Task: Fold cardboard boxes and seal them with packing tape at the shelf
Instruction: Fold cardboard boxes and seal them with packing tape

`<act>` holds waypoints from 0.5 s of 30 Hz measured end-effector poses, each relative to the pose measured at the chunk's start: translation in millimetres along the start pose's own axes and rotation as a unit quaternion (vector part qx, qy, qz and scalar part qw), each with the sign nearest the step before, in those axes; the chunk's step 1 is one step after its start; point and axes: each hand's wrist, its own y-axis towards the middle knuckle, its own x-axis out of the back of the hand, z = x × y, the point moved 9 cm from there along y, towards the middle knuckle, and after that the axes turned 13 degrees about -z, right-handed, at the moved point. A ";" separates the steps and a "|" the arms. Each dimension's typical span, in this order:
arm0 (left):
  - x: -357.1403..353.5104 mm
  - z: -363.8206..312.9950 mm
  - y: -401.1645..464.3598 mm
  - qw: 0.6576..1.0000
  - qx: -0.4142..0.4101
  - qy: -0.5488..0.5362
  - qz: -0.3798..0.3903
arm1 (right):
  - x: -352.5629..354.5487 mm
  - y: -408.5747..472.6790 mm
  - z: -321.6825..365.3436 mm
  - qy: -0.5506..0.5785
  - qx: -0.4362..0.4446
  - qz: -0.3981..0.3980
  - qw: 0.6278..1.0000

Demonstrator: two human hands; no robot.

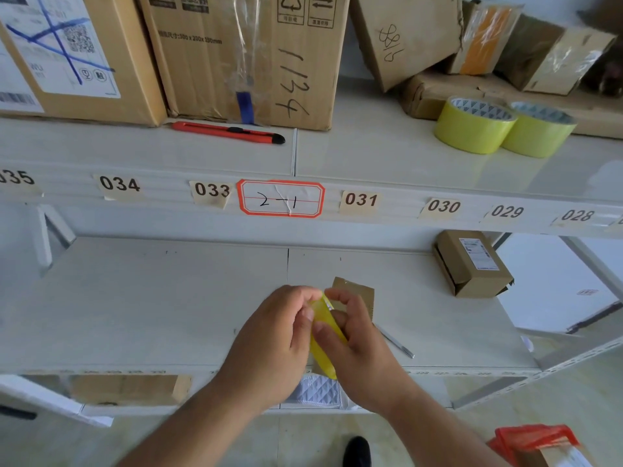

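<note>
Tape roll (325, 335) is what it's all about right now, a yellow one held edge-on between both hands over the front of the lower shelf (145, 308). Left hand (273, 345) curls around its near side, thumb up by the top rim. Right hand (357, 345) wraps the other side with fingertips pinching at the top edge, looks to me like it's hunting for the loose end. Can't see whether the end is actually lifted.

Handling-wise I'd guess it's light and stiff on its core, but the film is thin, sticky and loves folding back on itself, so grab the roll by the rim and peel the end with a nail.

Just behind the hands lies a small flat cardboard piece (357, 294), and a thin metal blade or pen (396, 342) sits beside the right hand. Further right there's a small box (472, 264), flaps partly open. Up top: two more yellow rolls (502, 128), an orange cutter (229, 131), and big cartons (242, 55).
</note>
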 end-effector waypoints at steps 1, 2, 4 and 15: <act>-2.0 -1.7 1.5 1.000 -0.009 0.007 0.006 | -1.8 -0.1 -0.7 -0.003 -0.003 -0.001 1.000; -3.1 -4.1 2.3 1.000 -0.019 0.013 0.011 | -3.3 0.0 -1.8 -0.005 -0.006 0.000 1.000; -1.4 -6.5 4.4 0.998 -0.043 0.032 0.017 | -5.7 0.1 -3.9 -0.015 -0.005 0.006 1.000; -8.4 71.1 17.5 0.996 0.059 0.051 0.049 | -14.6 -6.1 -20.2 0.096 -0.075 -0.003 0.993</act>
